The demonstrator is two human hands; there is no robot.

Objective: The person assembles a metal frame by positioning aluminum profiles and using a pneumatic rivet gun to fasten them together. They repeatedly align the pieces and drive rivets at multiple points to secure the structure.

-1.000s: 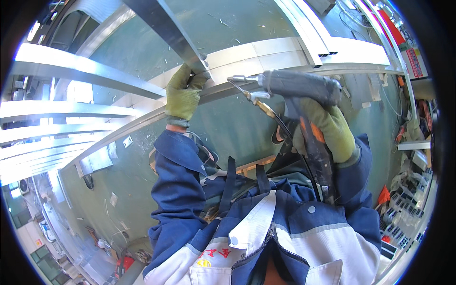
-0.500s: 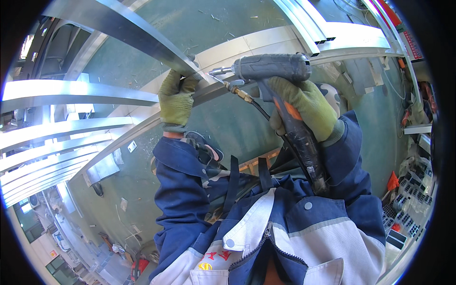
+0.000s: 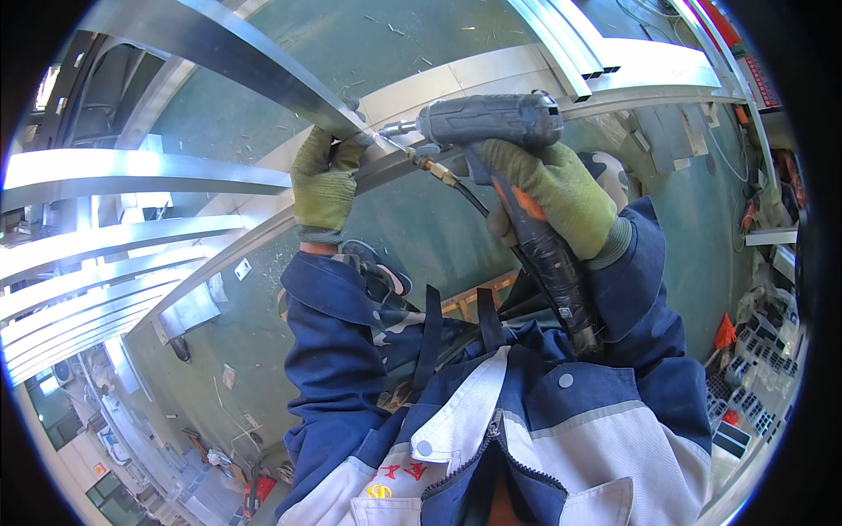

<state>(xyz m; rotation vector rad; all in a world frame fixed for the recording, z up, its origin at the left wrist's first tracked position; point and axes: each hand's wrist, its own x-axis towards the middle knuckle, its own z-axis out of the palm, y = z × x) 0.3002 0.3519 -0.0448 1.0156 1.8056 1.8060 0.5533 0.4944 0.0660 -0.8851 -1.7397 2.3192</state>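
Note:
My left hand [image 3: 324,184], in an olive-green glove, is closed around the near end of a long silver metal tube [image 3: 263,66], where it meets a metal rail [image 3: 386,174]. My right hand [image 3: 566,193], gloved alike, grips a dark grey pistol-grip power tool [image 3: 491,120] with an orange patch on its handle. The tool lies level, its silver nose pointing left at the joint beside my left fingers. Whether the tip touches the metal I cannot tell. Beneath the nose, a brass fitting [image 3: 438,170] with a thin nozzle joins a black hose running down along the handle.
Several parallel silver tubes [image 3: 123,235] extend left from the rail. More square tubes [image 3: 561,48] lie at the upper right. Small scraps litter the green floor [image 3: 386,44]. Dark crate-like pieces [image 3: 754,368] stand at the far right. My shoe [image 3: 381,263] is below the rail.
My right hand and the power tool have shifted slightly left, bringing the nose closer to the joint. My left hand stays almost where it was on the tube.

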